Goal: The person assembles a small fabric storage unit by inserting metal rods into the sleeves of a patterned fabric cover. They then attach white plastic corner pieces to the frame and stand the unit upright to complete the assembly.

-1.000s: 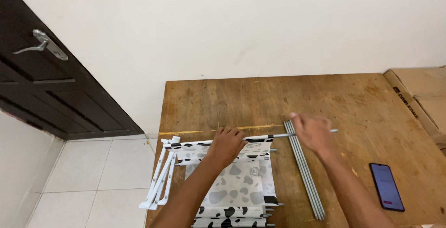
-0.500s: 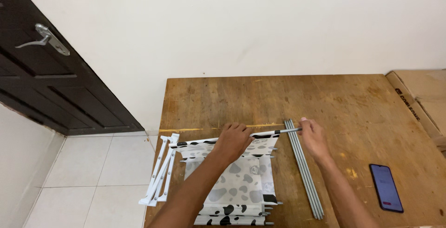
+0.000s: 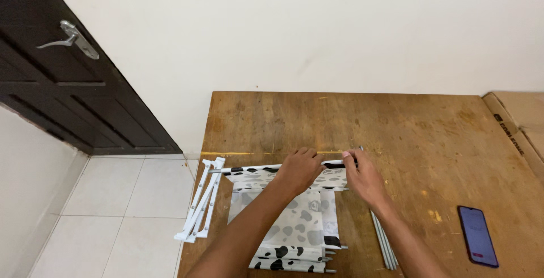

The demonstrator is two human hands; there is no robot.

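Wooden tabletop (image 3: pixel 396 119) across the centre and right of the frame, against a pale wall. Dark door (image 3: pixel 62 85) with a metal lever handle (image 3: pixel 71 35) at upper left; pale floor tiles (image 3: pixel 102 210) at lower left. Cardboard box (image 3: pixel 518 125) at the right edge, tan, with dark print on its side. Dark phone (image 3: pixel 479 244) lying flat at lower right, well apart from both hands. Bundle of grey metal rods (image 3: pixel 384 244) just right of the cloth at lower centre, partly hidden under the right forearm. White folding frame pieces (image 3: pixel 203 201) hanging over the tabletop's left edge.

Cow-patterned fabric (image 3: pixel 294 221), white with black patches, spread at lower centre of the tabletop, its top hem threaded on a thin rod (image 3: pixel 249 169) running left to right. Left hand (image 3: pixel 299 170) laid palm-down on that hem, fingers curled over the rod, grip closed on fabric and rod together. Right hand (image 3: pixel 362 177) just beside, fingertips pinching the rod's right end where the fabric ends. Forearms covering part of the cloth.
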